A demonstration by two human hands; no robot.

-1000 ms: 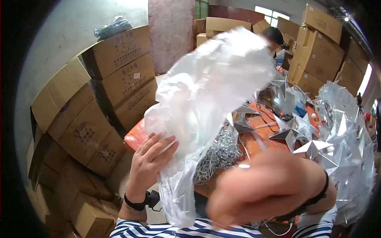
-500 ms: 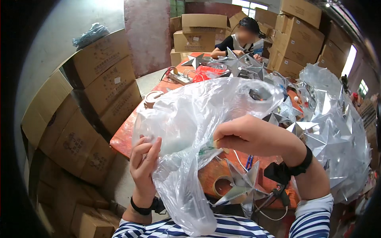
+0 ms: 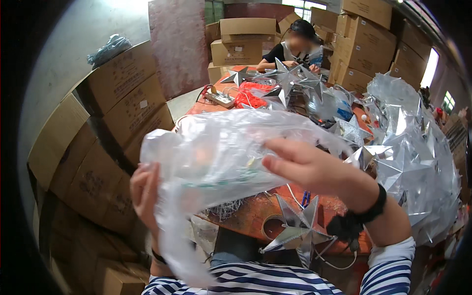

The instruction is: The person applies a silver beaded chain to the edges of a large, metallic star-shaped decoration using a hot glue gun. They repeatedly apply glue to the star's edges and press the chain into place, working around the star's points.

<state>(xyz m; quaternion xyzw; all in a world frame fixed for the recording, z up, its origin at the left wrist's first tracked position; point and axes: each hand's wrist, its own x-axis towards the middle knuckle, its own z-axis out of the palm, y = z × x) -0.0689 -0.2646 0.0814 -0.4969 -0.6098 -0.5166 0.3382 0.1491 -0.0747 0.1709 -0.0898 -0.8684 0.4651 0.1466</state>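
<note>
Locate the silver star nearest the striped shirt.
In the head view, the silver star is right of centre, at the near edge of the orange-red table, beside the tan ring and below the right hand in the picture.

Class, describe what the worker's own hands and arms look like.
The left hand and right hand are bare. Each wrist wears a black band; by the right one, a black device with white cable. The striped sleeves are navy and white, the right edged plain white.
</note>
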